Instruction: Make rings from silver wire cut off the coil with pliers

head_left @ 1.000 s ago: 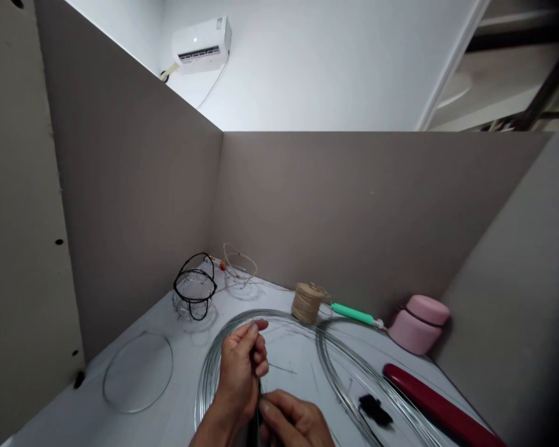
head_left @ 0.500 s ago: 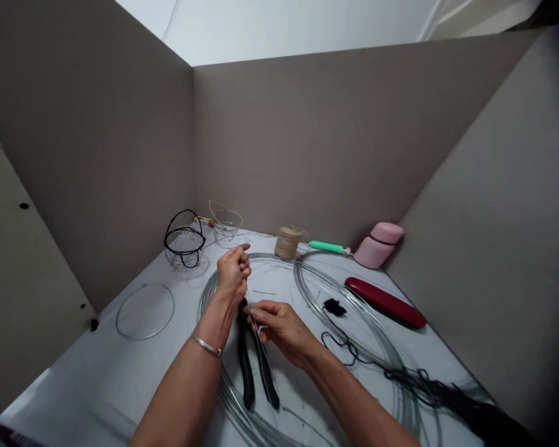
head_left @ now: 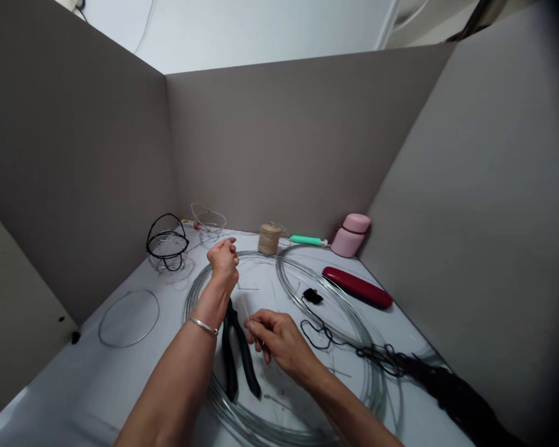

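A thin length of wire [head_left: 243, 302] runs between my two hands above the table. My left hand [head_left: 223, 259] is closed on its upper end, the fist turned so that most fingertips are hidden. Lower down, my right hand [head_left: 279, 340] pinches the same wire between thumb and fingers. Black-handled pliers [head_left: 245, 354] lie just beneath, handles spread towards me and the jaws partly hidden by my left wrist. Both hands are over a large coil of silvery wire [head_left: 242, 415] that lies on the white table [head_left: 135, 385].
At left lie a wire ring [head_left: 103, 316] and a black-wrapped wire frame [head_left: 168, 234]. Along the back stand a twine spool [head_left: 269, 239], a green-handled tool [head_left: 305, 240] and a pink flask [head_left: 349, 237]. A red case [head_left: 356, 287] and black cord [head_left: 447, 385] are at right. Grey panels enclose the table.
My hands have drawn farther apart along the wire, the right one moving down and to the right. The whole scene has shifted left as the camera turned.
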Demonstrator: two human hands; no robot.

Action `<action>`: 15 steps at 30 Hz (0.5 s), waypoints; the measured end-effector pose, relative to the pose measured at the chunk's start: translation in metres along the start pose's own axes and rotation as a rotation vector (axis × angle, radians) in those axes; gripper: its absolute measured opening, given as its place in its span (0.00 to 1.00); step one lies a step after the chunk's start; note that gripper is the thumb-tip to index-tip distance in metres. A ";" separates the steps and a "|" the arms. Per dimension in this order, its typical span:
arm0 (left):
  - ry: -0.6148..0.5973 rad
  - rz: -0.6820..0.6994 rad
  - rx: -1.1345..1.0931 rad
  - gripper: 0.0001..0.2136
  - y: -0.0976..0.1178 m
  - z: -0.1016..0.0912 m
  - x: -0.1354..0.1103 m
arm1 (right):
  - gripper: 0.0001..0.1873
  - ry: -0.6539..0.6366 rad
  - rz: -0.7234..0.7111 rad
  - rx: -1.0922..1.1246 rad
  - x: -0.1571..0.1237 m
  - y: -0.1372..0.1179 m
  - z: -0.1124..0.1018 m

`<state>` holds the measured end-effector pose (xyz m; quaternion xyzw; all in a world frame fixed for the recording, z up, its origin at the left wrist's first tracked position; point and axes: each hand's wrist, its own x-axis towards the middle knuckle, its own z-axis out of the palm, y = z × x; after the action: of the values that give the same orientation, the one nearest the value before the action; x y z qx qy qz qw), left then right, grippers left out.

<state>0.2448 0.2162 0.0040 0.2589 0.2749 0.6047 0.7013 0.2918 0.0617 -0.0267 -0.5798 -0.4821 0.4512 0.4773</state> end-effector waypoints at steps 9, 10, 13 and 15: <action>0.050 -0.127 -0.032 0.06 0.004 0.005 0.007 | 0.15 0.088 0.022 0.143 -0.033 0.011 0.004; 0.055 -0.144 -0.032 0.07 0.003 0.005 0.007 | 0.15 0.112 0.012 0.157 -0.035 0.011 0.006; 0.068 -0.154 -0.036 0.08 0.001 0.006 0.005 | 0.15 0.146 0.035 0.225 -0.039 0.011 0.009; 0.072 -0.130 -0.045 0.06 0.001 0.007 0.001 | 0.15 0.143 0.098 0.284 -0.041 0.012 0.009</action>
<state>0.2496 0.2175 0.0095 0.2028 0.3028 0.5728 0.7342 0.2797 0.0216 -0.0371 -0.5597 -0.3495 0.4952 0.5651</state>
